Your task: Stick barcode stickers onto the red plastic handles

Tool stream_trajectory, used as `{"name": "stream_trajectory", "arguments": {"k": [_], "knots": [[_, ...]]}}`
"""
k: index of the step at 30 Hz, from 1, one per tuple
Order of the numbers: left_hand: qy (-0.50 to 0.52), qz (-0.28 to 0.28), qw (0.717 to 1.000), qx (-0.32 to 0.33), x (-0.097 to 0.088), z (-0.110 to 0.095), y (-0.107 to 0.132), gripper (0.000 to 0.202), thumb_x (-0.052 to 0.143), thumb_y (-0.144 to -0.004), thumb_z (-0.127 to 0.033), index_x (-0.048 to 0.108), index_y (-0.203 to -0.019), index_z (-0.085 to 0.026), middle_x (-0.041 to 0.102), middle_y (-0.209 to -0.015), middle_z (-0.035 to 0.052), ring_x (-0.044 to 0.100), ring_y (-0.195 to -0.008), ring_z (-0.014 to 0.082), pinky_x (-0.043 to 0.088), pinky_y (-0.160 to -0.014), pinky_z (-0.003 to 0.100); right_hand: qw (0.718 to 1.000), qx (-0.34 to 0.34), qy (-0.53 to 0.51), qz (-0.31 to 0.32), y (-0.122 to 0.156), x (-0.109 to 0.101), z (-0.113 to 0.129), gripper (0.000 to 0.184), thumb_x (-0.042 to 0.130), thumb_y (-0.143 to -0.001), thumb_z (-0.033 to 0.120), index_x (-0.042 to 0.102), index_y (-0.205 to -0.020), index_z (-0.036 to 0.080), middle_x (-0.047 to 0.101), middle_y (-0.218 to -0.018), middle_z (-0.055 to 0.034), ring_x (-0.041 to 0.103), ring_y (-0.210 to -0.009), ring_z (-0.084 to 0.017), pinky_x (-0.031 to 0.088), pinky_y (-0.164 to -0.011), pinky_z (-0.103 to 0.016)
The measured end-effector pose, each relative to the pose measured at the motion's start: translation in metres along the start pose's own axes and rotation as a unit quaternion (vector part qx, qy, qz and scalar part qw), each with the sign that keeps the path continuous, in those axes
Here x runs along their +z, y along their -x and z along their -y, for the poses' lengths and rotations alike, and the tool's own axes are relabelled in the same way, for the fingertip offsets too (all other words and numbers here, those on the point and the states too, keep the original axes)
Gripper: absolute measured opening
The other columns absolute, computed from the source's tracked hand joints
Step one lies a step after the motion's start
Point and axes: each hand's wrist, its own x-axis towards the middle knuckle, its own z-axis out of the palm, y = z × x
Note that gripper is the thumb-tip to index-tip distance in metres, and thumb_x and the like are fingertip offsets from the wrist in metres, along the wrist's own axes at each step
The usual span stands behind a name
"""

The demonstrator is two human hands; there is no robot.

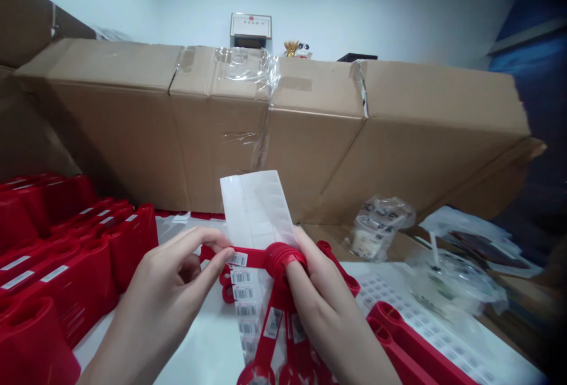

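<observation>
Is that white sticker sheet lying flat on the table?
No, the sheet stands upright behind the spoons, held by the right hand, while the left hand pinches a barcode label.

A long carton (283, 125) walls off the whole upper half of the frame; nothing passes behind it. At the left edge, stacked red parts (66, 255) fill the surface down to the lower corner. Both hands, left (172, 284) and right (323, 302), grip a spoon bunch (274, 308) at centre. The bare table (206, 349) between them is the widest open patch — only a sliver shows beside the stack. Lower right, loose spoons (407, 343) and label sheets (443, 338) cover the top. At middle right, bags (465, 255) and a wrapped cup (370, 234) crowd in.
</observation>
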Motion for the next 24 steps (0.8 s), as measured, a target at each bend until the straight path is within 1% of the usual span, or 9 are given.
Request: {"name": "stream_trajectory", "arguments": {"k": [2, 6, 9, 11, 16, 18, 21, 23, 24], "knots": [[0.005, -0.001, 1.0, -0.004, 0.0, 0.0, 0.0, 0.029, 0.062, -0.094, -0.055, 0.071, -0.093, -0.028, 0.063, -0.069, -0.0027, 0.047, -0.053, 0.0118, 0.03, -0.045, 0.023, 1.0, 0.007, -0.005, 0.005, -0.001, 0.0, 0.0, 0.022, 0.037, -0.105, 0.033, 0.052, -0.09, 0.026, 0.065, -0.084, -0.0015, 0.06, -0.074, -0.02, 0.048, -0.063, -0.029], [0.02, -0.006, 1.0, -0.015, -0.002, -0.003, 0.0, 0.029, 0.063, -0.093, -0.055, 0.071, -0.093, -0.027, 0.06, -0.065, -0.0031, 0.044, -0.05, 0.0118, 0.031, -0.044, 0.024, 1.0, 0.017, -0.014, 0.018, -0.002, -0.002, 0.001, 0.022, 0.035, -0.106, 0.032, 0.051, -0.093, 0.026, 0.066, -0.094, -0.0017, 0.061, -0.08, -0.02, 0.048, -0.068, -0.029], [0.022, -0.01, 1.0, -0.013, -0.003, -0.005, 0.001, 0.028, 0.065, -0.092, -0.055, 0.071, -0.09, -0.027, 0.052, -0.057, -0.0041, 0.042, -0.049, 0.0121, 0.029, -0.043, 0.024, 1.0, 0.019, -0.01, 0.018, -0.002, -0.002, 0.003, 0.022, 0.034, -0.106, 0.031, 0.051, -0.092, 0.026, 0.066, -0.09, -0.0005, 0.061, -0.082, -0.02, 0.048, -0.069, -0.029], [0.021, -0.012, 1.0, -0.014, -0.003, -0.005, 0.002, 0.028, 0.065, -0.092, -0.054, 0.072, -0.09, -0.027, 0.05, -0.056, -0.0043, 0.041, -0.049, 0.0123, 0.029, -0.044, 0.024, 1.0, 0.022, -0.011, 0.015, -0.002, -0.002, 0.003, 0.022, 0.035, -0.106, 0.031, 0.051, -0.092, 0.026, 0.066, -0.088, -0.0001, 0.062, -0.084, -0.021, 0.047, -0.069, -0.029], [0.014, -0.007, 1.0, -0.018, -0.002, -0.003, 0.002, 0.029, 0.063, -0.093, -0.056, 0.07, -0.091, -0.027, 0.053, -0.058, -0.0039, 0.044, -0.05, 0.013, 0.029, -0.044, 0.025, 0.999, 0.025, -0.018, 0.012, -0.001, -0.001, 0.004, 0.021, 0.037, -0.104, 0.031, 0.055, -0.096, 0.026, 0.067, -0.089, -0.0011, 0.062, -0.081, -0.022, 0.049, -0.068, -0.029], [0.0, -0.012, 1.0, -0.01, 0.0, 0.0, 0.002, 0.029, 0.062, -0.094, -0.056, 0.069, -0.092, -0.027, 0.056, -0.062, -0.0036, 0.046, -0.051, 0.0133, 0.031, -0.046, 0.026, 0.999, 0.022, -0.021, 0.014, 0.0, -0.001, 0.004, 0.022, 0.037, -0.105, 0.031, 0.055, -0.095, 0.026, 0.067, -0.087, -0.0012, 0.062, -0.08, -0.021, 0.049, -0.067, -0.029], [-0.043, -0.04, 0.998, -0.011, 0.004, 0.005, -0.001, 0.029, 0.061, -0.095, -0.056, 0.065, -0.098, -0.027, 0.063, -0.077, -0.0018, 0.051, -0.054, 0.0142, 0.037, -0.05, 0.027, 1.0, 0.001, -0.021, 0.01, 0.0, 0.0, 0.003, 0.021, 0.037, -0.105, 0.03, 0.055, -0.095, 0.026, 0.067, -0.089, -0.0008, 0.062, -0.079, -0.02, 0.049, -0.067, -0.028], [-0.088, -0.083, 0.993, -0.01, 0.008, 0.01, -0.004, 0.033, 0.061, -0.094, -0.057, 0.059, -0.106, -0.026, 0.064, -0.088, 0.0002, 0.053, -0.058, 0.0158, 0.042, -0.055, 0.03, 1.0, -0.007, -0.008, 0.007, -0.002, 0.0, 0.001, 0.021, 0.037, -0.105, 0.03, 0.055, -0.095, 0.026, 0.067, -0.09, -0.0009, 0.062, -0.08, -0.02, 0.049, -0.07, -0.028], [-0.113, -0.109, 0.988, -0.005, 0.01, 0.012, -0.006, 0.038, 0.062, -0.093, -0.059, 0.056, -0.11, -0.025, 0.062, -0.095, 0.0018, 0.055, -0.061, 0.0171, 0.045, -0.058, 0.032, 1.0, -0.006, -0.002, 0.003, -0.003, 0.0, -0.001, 0.021, 0.037, -0.105, 0.03, 0.055, -0.096, 0.026, 0.068, -0.091, -0.0012, 0.062, -0.08, -0.02, 0.049, -0.07, -0.028]]}}
